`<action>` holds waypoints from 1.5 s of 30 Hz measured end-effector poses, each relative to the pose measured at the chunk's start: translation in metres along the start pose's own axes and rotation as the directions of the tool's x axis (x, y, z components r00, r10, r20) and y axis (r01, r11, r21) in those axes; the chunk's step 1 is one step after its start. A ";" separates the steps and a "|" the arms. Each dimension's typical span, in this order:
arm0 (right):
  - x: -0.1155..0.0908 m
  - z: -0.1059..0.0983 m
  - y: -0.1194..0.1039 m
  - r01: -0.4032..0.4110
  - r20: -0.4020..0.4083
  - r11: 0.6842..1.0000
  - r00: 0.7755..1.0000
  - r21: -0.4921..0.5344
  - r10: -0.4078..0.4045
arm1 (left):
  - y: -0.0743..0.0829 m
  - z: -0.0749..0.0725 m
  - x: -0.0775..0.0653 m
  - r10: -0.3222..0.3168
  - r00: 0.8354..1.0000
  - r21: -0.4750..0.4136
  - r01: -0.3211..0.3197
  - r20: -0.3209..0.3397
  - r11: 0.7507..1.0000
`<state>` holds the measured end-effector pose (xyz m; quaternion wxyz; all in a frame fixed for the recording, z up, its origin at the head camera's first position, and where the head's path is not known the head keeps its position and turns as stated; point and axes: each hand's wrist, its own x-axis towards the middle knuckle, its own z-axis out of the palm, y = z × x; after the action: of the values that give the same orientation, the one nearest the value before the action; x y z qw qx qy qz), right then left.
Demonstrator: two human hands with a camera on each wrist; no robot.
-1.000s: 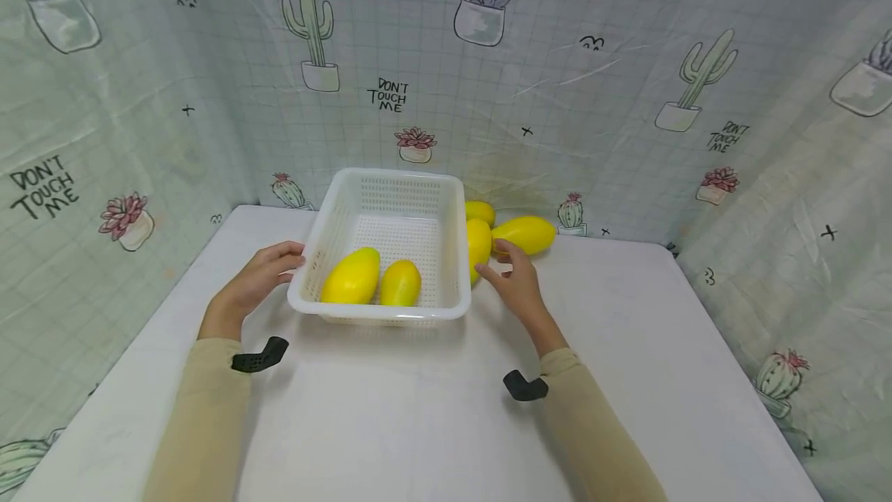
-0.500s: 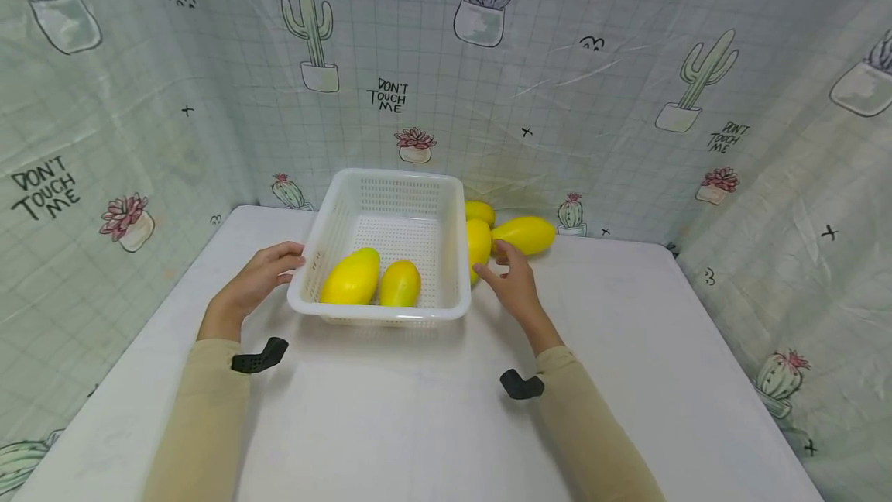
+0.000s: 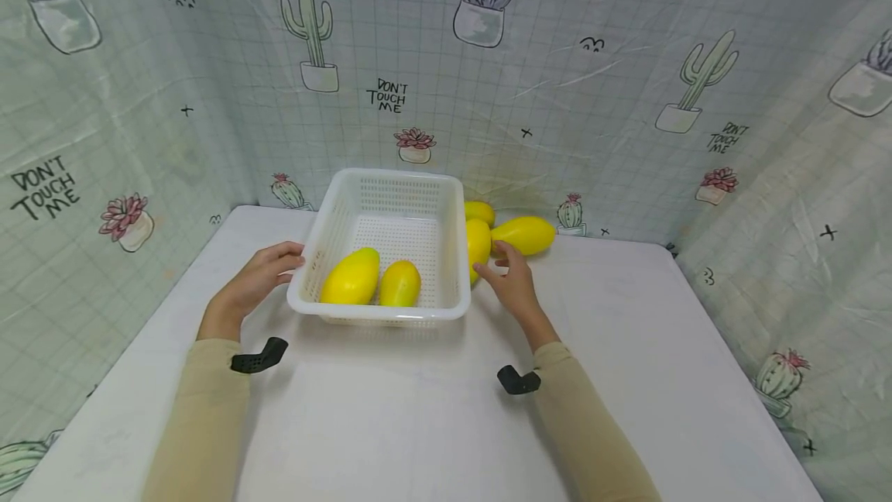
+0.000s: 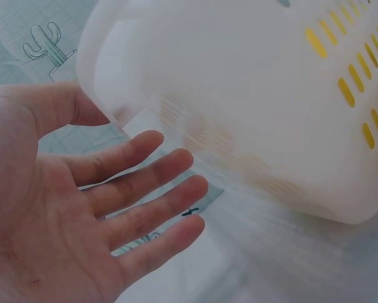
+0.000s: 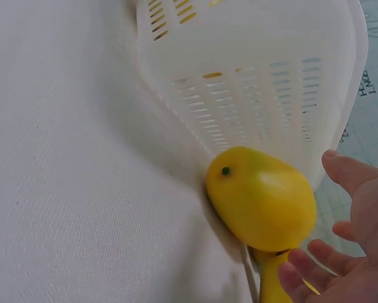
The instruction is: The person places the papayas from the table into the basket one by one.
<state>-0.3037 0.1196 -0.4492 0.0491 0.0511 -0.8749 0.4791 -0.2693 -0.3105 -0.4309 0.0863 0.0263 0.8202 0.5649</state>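
Observation:
A white plastic basket point(image 3: 379, 312) holds two yellow mangoes, a larger mango point(image 3: 351, 277) and a smaller mango point(image 3: 400, 283), at its near end. Beside its left wall is my left hand point(image 3: 261, 277). In the left wrist view that hand's fingers point(image 4: 154, 183) are spread and fairly straight, with the thumb at the basket's rim. Against the basket's right wall lies another mango point(image 5: 261, 199). My right hand point(image 3: 514, 283) is right by it, thumb apart from the loosely bent fingers, gripping nothing. Whether its fingertips touch the mango, I cannot tell.
Behind the near mango, one mango point(image 3: 479, 211) is partly hidden by the basket, and another mango point(image 3: 526, 235) lies to the right. All stand on a white table point(image 3: 390, 417), with a cactus-print cloth point(image 3: 446, 68) hanging behind and at both sides.
My right hand and forearm have shifted very slightly left beside the mango. The left hand, basket and mangoes stay in place.

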 end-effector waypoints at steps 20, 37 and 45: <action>0.006 0.012 -0.002 -0.051 -0.012 0.999 0.999 0.015 0.051 | 0.000 0.000 -0.001 0.007 1.000 0.002 -0.007 0.003 1.000; 0.011 0.021 0.001 -0.100 0.000 0.994 0.995 0.038 0.100 | 0.000 0.001 -0.003 0.006 1.000 0.003 -0.006 -0.003 1.000; 0.014 0.023 0.003 -0.089 -0.011 0.996 0.996 0.030 0.090 | 0.001 0.001 -0.001 0.014 1.000 0.002 -0.014 -0.003 1.000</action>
<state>-0.3187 0.1010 -0.4619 0.0321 0.0096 -0.8688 0.4941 -0.2680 -0.3096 -0.4307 0.0812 0.0315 0.8208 0.5646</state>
